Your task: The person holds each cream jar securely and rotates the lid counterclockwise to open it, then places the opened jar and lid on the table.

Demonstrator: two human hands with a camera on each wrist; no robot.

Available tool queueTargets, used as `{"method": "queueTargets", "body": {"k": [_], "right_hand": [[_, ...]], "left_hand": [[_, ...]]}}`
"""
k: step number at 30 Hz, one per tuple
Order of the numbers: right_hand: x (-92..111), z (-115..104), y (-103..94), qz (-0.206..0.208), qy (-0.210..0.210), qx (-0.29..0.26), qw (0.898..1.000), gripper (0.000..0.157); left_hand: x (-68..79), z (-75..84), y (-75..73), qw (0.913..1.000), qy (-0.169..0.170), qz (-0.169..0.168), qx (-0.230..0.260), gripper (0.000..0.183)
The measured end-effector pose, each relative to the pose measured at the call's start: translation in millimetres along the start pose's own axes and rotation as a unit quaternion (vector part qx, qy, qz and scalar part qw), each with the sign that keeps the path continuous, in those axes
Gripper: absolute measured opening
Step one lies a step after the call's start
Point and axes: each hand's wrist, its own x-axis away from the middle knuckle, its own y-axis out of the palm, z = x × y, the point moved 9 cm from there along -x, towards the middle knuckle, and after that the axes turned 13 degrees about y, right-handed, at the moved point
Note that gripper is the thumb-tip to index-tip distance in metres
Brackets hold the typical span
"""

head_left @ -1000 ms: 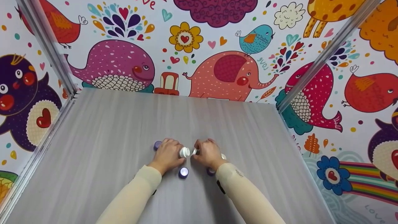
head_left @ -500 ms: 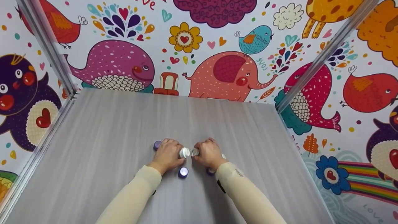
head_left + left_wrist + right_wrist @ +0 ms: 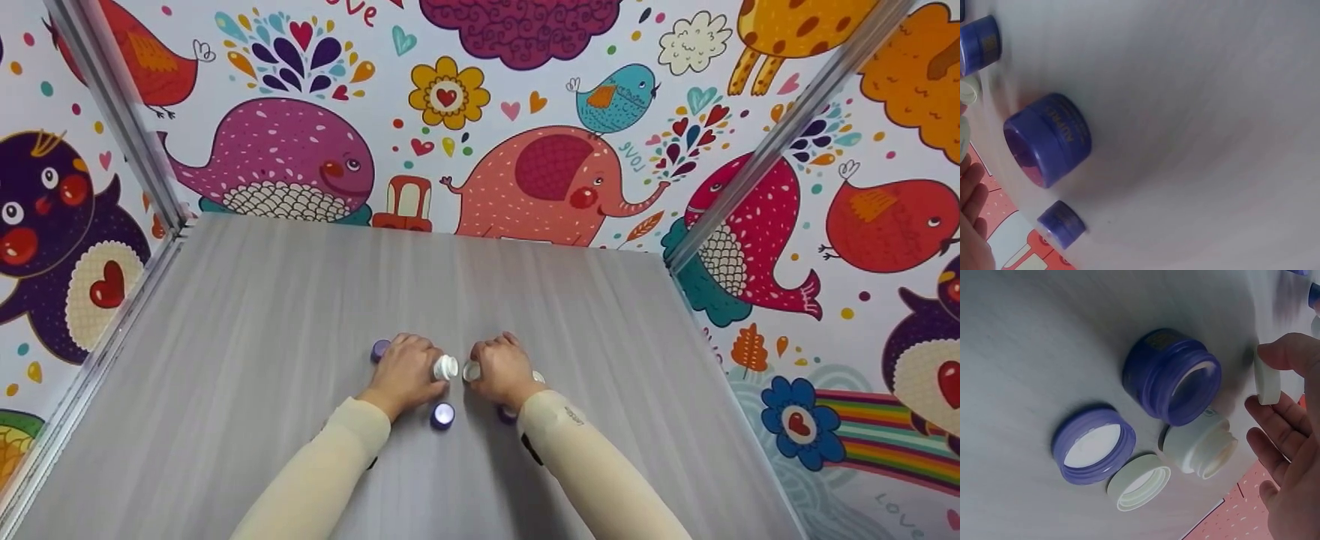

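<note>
My left hand point(image 3: 407, 373) grips a small white jar point(image 3: 445, 367), its open threaded mouth facing right. Across a narrow gap, my right hand point(image 3: 501, 371) pinches a white lid point(image 3: 1267, 377) between thumb and fingers; in the head view the lid's round face points toward that jar. Below the left hand sits a purple jar point(image 3: 1050, 140) with gold lettering, and a smaller purple jar point(image 3: 1062, 224) is farther off. Under the right hand are an uncapped purple jar point(image 3: 1174, 379), an uncapped white jar point(image 3: 1199, 443), a purple lid point(image 3: 1095, 445) and another white lid point(image 3: 1139, 482).
All of this rests on a grey wood-grain table point(image 3: 300, 300). Patterned walls with cartoon animals point(image 3: 555, 184) rise behind and at both sides, with metal posts point(image 3: 120, 112) at the corners.
The white lid in my right hand has turned from nearly edge-on to showing its round face. My left hand and its jar have stayed in place.
</note>
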Motion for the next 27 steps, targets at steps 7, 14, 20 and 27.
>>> {"method": "queueTargets", "body": {"k": [7,14,20,27], "right_hand": [[2,0,-1.3,0.022,0.002,0.002,1.000,0.030],[0,3,3.9,0.012,0.002,0.017,1.000,0.028],[-1,3,4.0,0.015,0.000,0.013,1.000,0.025],[-1,3,5.7,0.011,0.006,0.011,1.000,0.022]], "left_hand": [[0.9,-1.5,1.8,0.9999,-0.006,-0.003,-0.008,0.030],[-0.8,-2.3,3.9,0.9998,-0.013,-0.017,-0.002,0.033],[-1.4,-2.9,5.9,0.9995,-0.016,-0.026,-0.006,0.035],[-3.4,-2.5,10.9,0.9988,-0.019,-0.044,-0.012,0.036]]}}
